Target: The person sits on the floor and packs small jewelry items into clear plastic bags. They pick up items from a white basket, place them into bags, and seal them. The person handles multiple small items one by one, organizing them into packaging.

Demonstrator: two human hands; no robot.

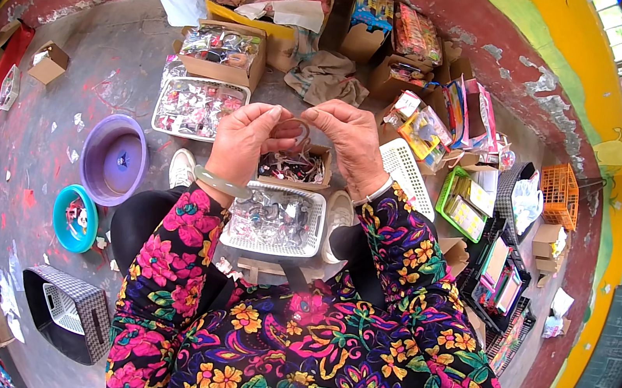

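Grey floor [26,149], white basket [313,230], cardboard box [293,184], left hand [244,138], right hand [348,148], thin band [305,134].
Basket, full of plastic-wrapped goods [272,219], stands on the floor; box just beyond it. Both hands above the box. Each grip: thumb to forefinger, pinching the pale band, which curves down between them.

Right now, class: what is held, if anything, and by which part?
Apparently a thin strand, between the left hand and right hand; the gripped part cannot be told.
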